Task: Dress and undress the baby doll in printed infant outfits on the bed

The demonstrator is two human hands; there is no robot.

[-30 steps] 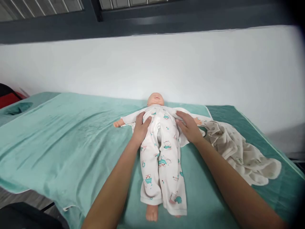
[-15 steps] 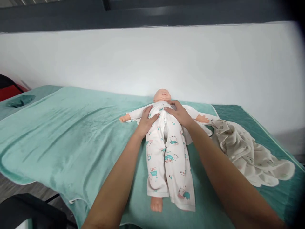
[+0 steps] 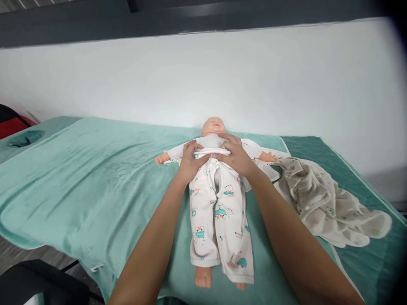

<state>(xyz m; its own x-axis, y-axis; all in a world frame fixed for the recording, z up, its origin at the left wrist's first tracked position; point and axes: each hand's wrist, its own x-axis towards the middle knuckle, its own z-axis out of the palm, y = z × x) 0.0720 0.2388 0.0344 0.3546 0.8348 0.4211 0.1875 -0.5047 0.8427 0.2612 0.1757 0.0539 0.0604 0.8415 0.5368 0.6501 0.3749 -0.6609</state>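
Observation:
A baby doll (image 3: 213, 126) lies on its back, head toward the wall and arms spread. It has on a white top and white printed baby trousers (image 3: 219, 212), with both feet showing below the hems. My left hand (image 3: 190, 160) is closed on the trousers' waistband at the left, thumb toward the middle. On the other side, my right hand (image 3: 237, 156) grips the same waistband, its upper fingers lying over the doll's belly. Between my hands the waistband is folded down, baring the white top above it.
A light green blanket (image 3: 79, 182) covers the bed, with a darker green cover (image 3: 305, 146) at the right. Crumpled cream baby clothes (image 3: 330, 203) lie right of the doll. A white wall (image 3: 203, 80) stands behind. A black object (image 3: 41, 281) is at the lower left.
The trousers' waistband has come down from the doll's chest to its belly, and its edge is now folded. A second foot shows at the right hem. Both hands have moved slightly down.

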